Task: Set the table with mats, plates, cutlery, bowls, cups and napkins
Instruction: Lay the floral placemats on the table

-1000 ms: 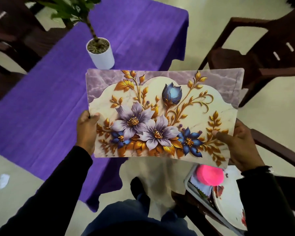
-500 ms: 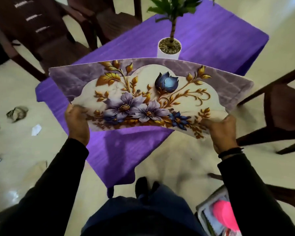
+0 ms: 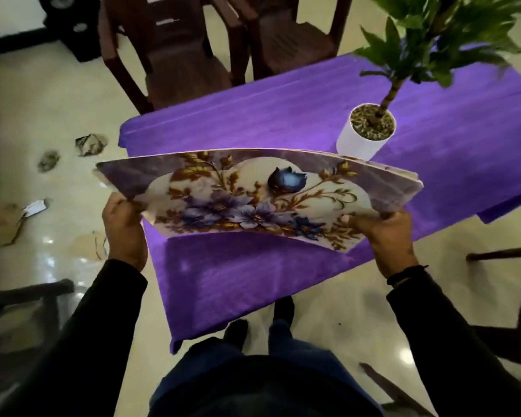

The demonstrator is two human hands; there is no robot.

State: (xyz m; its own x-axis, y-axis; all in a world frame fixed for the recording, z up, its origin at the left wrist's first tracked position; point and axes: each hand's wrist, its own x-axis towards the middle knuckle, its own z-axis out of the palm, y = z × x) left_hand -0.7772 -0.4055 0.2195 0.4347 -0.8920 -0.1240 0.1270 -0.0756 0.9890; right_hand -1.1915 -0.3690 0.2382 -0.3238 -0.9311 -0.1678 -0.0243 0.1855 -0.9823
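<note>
Now a stack of floral mats (image 3: 259, 200) is gripped at both ends, by the left hand (image 3: 124, 224) at 9 o'clock and the right hand (image 3: 385, 236) at 3 o'clock, above the purple table (image 3: 283, 115).
It should be lowered flat, probably one mat peeled off; at 1 o'clock the white pot (image 3: 364, 136) holds gravel and a plant.

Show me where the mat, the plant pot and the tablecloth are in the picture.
mat (image 3: 253, 194), head view, on the middle of its flowered face.
plant pot (image 3: 355, 142), head view, on its white side wall.
tablecloth (image 3: 283, 115), head view, on a bare purple part beyond the mat.
</note>
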